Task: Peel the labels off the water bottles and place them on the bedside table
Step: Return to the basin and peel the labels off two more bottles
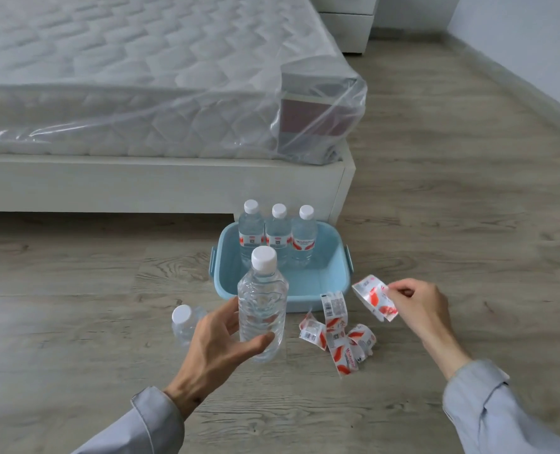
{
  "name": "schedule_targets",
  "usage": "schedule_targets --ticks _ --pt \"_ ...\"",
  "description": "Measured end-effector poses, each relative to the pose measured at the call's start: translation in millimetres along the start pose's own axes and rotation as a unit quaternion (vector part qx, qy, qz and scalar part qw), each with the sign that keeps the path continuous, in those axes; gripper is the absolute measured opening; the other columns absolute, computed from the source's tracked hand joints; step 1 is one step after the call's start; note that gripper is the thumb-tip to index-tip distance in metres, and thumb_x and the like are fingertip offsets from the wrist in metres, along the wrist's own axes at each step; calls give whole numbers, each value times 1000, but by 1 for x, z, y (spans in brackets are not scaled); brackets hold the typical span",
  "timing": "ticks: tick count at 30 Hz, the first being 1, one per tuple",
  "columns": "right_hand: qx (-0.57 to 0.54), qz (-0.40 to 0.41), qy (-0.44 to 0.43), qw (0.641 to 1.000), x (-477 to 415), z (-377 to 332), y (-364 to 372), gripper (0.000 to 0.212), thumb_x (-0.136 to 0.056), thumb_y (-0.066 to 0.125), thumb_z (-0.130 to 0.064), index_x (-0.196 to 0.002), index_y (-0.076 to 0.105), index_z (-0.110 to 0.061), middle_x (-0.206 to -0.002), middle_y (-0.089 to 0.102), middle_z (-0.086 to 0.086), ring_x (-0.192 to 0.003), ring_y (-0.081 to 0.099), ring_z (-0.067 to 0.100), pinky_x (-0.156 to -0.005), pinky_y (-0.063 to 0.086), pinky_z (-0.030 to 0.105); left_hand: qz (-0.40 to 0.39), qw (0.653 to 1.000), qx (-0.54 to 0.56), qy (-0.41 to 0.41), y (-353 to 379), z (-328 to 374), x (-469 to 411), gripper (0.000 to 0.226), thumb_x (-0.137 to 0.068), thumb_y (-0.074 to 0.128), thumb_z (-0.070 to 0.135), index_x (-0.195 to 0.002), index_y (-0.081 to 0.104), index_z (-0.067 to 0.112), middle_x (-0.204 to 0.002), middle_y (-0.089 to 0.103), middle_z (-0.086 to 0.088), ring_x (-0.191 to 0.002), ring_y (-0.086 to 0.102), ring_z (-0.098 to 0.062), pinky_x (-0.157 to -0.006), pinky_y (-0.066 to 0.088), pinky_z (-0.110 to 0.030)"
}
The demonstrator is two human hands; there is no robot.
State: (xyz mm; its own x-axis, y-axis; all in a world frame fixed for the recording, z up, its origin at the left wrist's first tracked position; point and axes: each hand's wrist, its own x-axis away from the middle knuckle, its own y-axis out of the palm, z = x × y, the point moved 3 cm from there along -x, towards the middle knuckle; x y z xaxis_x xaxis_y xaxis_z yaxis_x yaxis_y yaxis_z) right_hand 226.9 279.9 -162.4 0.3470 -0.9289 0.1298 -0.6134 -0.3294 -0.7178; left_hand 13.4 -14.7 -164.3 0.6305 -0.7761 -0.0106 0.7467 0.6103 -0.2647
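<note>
From the head camera I see my left hand [218, 339] wrapped around a bare water bottle [261, 309], holding it upright above the wooden floor [75, 290]. My right hand [418, 304] pinches a peeled label [373, 298] between thumb and fingertips, off to the right of the bottle. A pile of loose labels [337, 339] lies on the floor just below it. Three labelled bottles [278, 235] stand in the blue tub [318, 283] by the bed [141, 126]. Another bare bottle [185, 322] stands on the floor behind my left hand. White drawers [346, 24] stand far back.
</note>
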Motion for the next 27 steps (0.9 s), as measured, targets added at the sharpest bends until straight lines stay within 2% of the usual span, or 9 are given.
schedule_targets --ticks 2,5,8,10,14,17,20,23,27 --pt "37 -19 4 999 3 4 7 19 -86 72 -15 -77 79 -31 -79 76 -15 -91 74 18 -71 49 25 -1 1000 -6 -7 2 -6 1 52 -79 93 16 -126 73 23 -115 83 12 -110 78 -8 -99 59 -23" --pt "90 -5 -17 996 9 2 10 17 -90 71 -17 -101 84 -19 -101 83 -2 -101 75 23 -82 50 25 -3 1000 -13 -9 5 -11 3 54 -79 94 17 -128 72 25 -116 82 15 -110 78 -7 -99 58 -22" --pt "73 13 -68 995 17 -10 10 17 -91 73 -14 -106 82 -17 -96 82 -1 -84 72 14 -71 47 15 -4 1000 -10 -21 7 -16 5 57 -80 94 18 -131 71 21 -117 82 16 -111 78 -6 -100 58 -23" --pt "33 -12 -118 992 26 -21 14 15 -91 76 -13 -104 80 -18 -95 79 -3 -78 69 2 -64 47 4 1 1000 -9 -29 10 -20 6 57 -80 94 18 -131 71 20 -117 82 14 -110 78 -7 -100 59 -25" --pt "-68 -154 -202 965 63 -51 43 28 -86 84 -25 -112 76 -23 -101 73 -10 -91 68 0 -78 50 8 17 999 -3 -42 15 -29 7 56 -79 94 16 -129 70 20 -117 82 12 -110 78 -8 -102 60 -31" --pt "-98 -233 -236 938 96 -68 74 53 -77 90 -43 -123 71 -28 -112 69 -17 -104 67 1 -85 49 11 40 998 -7 -48 22 -36 8 59 -76 96 14 -129 69 17 -115 83 7 -109 79 -11 -102 60 -40" --pt "-104 -222 -250 937 113 -75 98 61 -71 87 -53 -126 63 -40 -118 64 -22 -113 65 0 -91 49 13 68 996 -7 -52 30 -46 10 62 -74 97 12 -128 68 19 -117 81 5 -112 77 -13 -103 59 -46" --pt "-119 -194 -245 942 116 -74 114 66 -66 88 -55 -123 56 -50 -118 63 -26 -112 64 -2 -92 49 11 82 995 -5 -54 34 -55 12 62 -72 99 17 -125 67 21 -120 78 6 -116 74 -17 -104 57 -47" --pt "-124 -180 -224 950 111 -64 132 62 -63 89 -58 -117 62 -47 -113 68 -23 -103 69 4 -92 58 27 73 996 -8 -45 37 -62 14 58 -75 98 24 -124 66 26 -120 76 11 -116 72 -14 -101 57 -41"
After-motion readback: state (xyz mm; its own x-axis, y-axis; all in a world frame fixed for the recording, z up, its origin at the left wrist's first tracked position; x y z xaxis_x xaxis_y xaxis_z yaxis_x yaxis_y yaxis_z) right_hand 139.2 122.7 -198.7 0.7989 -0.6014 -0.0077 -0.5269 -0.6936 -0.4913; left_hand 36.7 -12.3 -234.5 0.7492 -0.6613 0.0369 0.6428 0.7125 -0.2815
